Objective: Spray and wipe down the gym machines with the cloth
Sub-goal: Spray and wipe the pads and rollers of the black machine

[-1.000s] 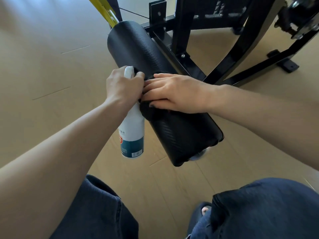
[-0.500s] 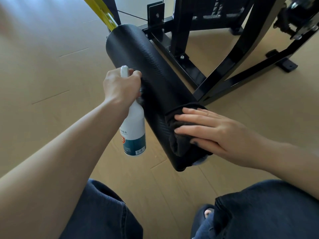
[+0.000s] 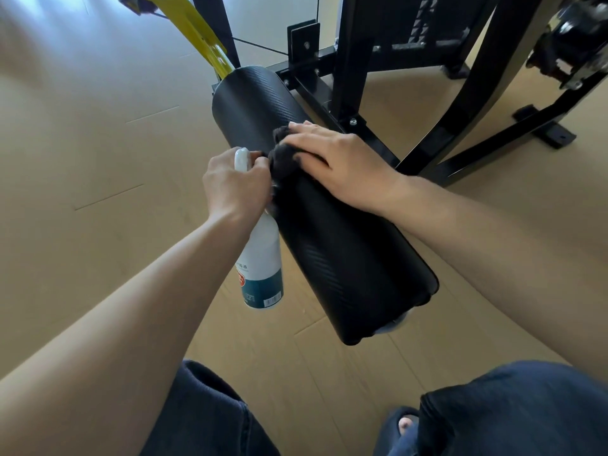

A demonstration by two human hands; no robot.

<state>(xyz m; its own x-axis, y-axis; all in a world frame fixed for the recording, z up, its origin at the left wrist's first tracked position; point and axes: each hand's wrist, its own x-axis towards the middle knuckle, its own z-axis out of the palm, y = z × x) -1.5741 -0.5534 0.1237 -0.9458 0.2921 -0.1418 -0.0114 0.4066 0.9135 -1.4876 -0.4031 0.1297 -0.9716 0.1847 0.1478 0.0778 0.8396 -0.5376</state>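
Observation:
A long black padded roller (image 3: 345, 251) of the gym machine runs from upper left to lower right across the middle of the view. My right hand (image 3: 335, 162) lies flat with straight fingers on a dark cloth (image 3: 283, 156), pressing it against the roller's upper half. My left hand (image 3: 233, 182) grips the neck of a white spray bottle (image 3: 263, 268) that hangs down beside the roller's left side. The bottle's nozzle is hidden by my fingers.
The machine's black steel frame (image 3: 460, 113) and floor feet stand behind the roller. A yellow arm (image 3: 197, 31) joins the roller's far end. Tan wood floor (image 3: 98, 159) spreads to the left. My knees in dark jeans (image 3: 513, 413) are at the bottom.
My right hand slid the cloth from the roller's near end back up to its upper half, beside my left hand. The bottle hand stayed in about the same place.

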